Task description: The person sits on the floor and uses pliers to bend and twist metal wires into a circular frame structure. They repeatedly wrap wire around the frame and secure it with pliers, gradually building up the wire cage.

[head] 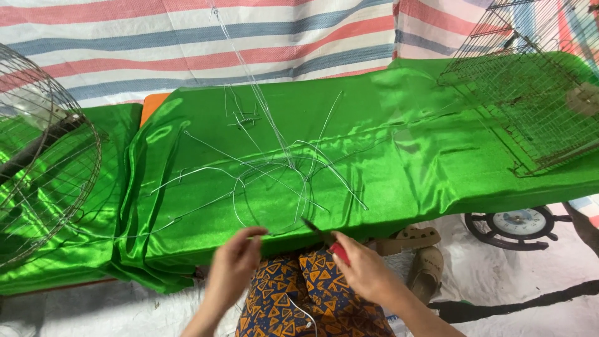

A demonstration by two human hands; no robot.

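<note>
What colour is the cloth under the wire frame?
Shiny bright green cloth, seen in the head view.

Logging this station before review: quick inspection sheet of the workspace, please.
Surface: low bench draped in shiny green cloth, wrinkled.
Job's things: thin wire ring with loose wire strands crossing it; red-handled pliers.
Clutter: rusty wire-mesh cage at right; round wire guard at left.
Grippers: left hand at the ring's near edge; right hand holds the pliers.
Cables: nothing seen.
Surroundings: striped tarp behind; sandals, wheel-shaped clock on the floor.
</note>
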